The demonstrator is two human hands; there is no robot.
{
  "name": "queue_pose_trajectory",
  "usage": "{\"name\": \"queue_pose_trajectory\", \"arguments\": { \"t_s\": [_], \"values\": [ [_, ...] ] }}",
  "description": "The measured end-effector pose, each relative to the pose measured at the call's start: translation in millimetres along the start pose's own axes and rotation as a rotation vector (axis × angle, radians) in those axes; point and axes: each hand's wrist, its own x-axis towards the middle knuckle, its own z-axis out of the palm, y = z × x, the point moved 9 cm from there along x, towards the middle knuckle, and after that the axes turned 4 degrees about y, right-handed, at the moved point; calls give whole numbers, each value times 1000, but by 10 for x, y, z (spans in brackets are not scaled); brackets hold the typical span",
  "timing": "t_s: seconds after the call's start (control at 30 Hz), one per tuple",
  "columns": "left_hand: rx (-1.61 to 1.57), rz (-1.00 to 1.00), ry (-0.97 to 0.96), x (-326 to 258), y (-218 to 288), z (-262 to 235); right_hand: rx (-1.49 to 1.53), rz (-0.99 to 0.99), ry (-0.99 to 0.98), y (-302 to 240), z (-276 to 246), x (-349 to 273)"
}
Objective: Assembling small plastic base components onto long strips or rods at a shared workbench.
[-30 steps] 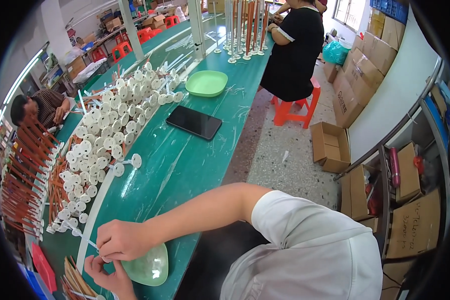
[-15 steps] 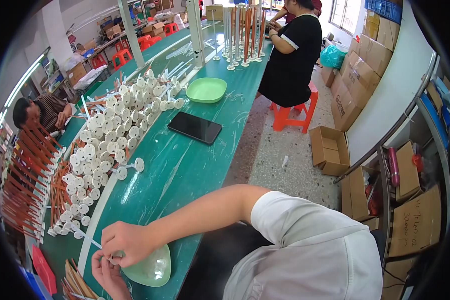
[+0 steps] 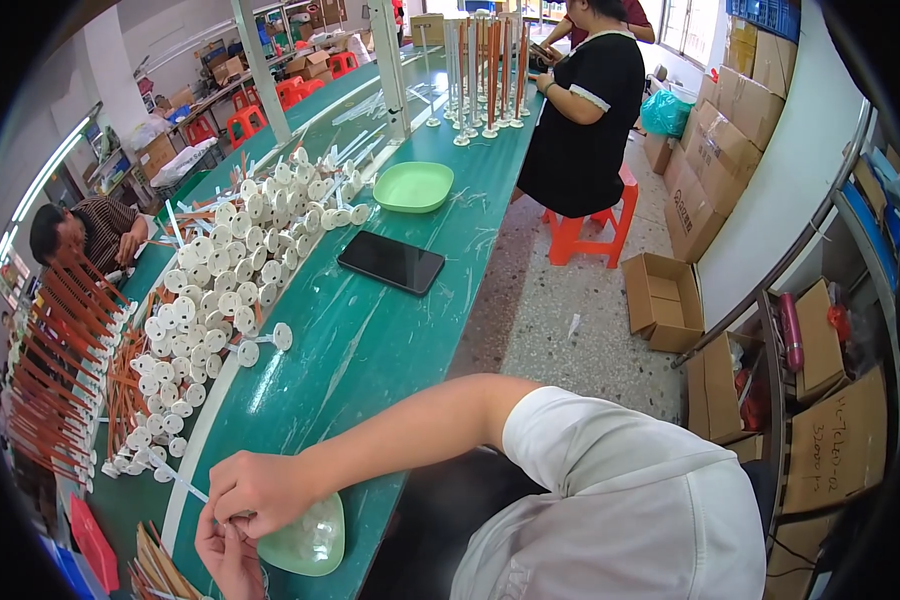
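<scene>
My right hand [image 3: 260, 490] reaches across the green table from the right, its fingers bent and pinched together. Below it, my left hand [image 3: 228, 560] meets it with closed fingertips. A thin white stick [image 3: 182, 480] comes out from between the hands and slants up and left, toward the edge of a heap of white round discs on sticks [image 3: 232, 255]. The end gripped by the fingers is hidden. A light green dish [image 3: 315, 540] lies partly under my right hand and wrist.
A black phone [image 3: 390, 262] and another green dish [image 3: 414, 187] lie farther up the table [image 3: 340, 350]. Rows of upright brown sticks [image 3: 55, 380] stand at the left; more sticks [image 3: 485, 85] stand at the far end. A person [image 3: 590, 120] works beside them.
My hands stay together around the white stick, with small finger shifts. The whole view has moved slightly. The person at the far end has changed arm position.
</scene>
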Motion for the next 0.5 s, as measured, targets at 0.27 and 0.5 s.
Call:
{"name": "queue_pose_trajectory", "arguments": {
  "t_s": [0.27, 0.5],
  "values": [
    [-31, -6, -15, -17, 91, -77, 122, 27, -22, -6, 0, 60],
    [76, 56, -24, -2, -1, -267, 127, -18, -67, -36, 47, 4]
  ]
}}
